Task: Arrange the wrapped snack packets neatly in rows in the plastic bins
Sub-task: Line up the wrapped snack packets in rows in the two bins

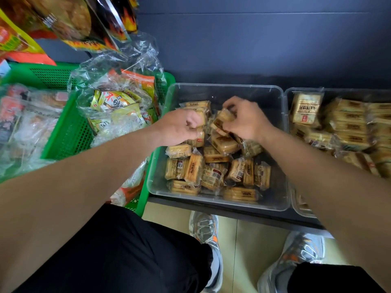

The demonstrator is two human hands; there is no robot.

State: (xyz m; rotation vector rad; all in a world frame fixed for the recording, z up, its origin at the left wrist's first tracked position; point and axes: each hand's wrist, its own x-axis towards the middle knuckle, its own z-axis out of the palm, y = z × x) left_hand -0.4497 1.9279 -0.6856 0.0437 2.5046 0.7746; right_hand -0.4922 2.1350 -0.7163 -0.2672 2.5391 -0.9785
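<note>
Snack packets (211, 172) lie jumbled in the clear bin (158, 166); left hand (179, 125) and right hand (247, 121) each grasp one

Both forearms reach forward, left hand (179, 125) curled, right hand (247, 121) with its grip pinching a packet (222, 119).

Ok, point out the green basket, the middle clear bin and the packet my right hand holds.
green basket (69, 136): head view, inner mesh wall.
middle clear bin (157, 172): head view, bare left wall.
held packet (221, 120): head view, exposed wrapper face.
</note>
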